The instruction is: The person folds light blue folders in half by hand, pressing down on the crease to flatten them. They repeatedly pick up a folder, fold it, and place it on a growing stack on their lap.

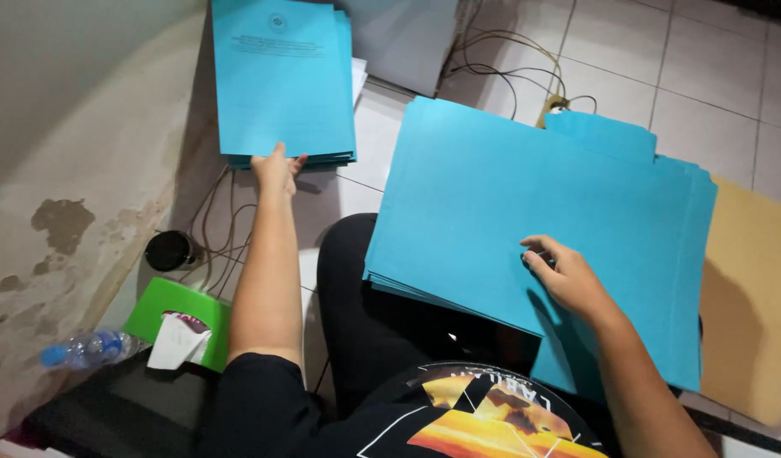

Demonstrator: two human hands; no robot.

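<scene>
Here, hands (276, 170) (568, 280) touch blue sheets (509, 195) (two stacks).

I see a stack of printed blue sheets (282, 80) lying flat on the floor at upper left, edges roughly squared. A larger, fanned pile of plain blue sheets (526, 212) slopes across my lap at centre right.
</scene>
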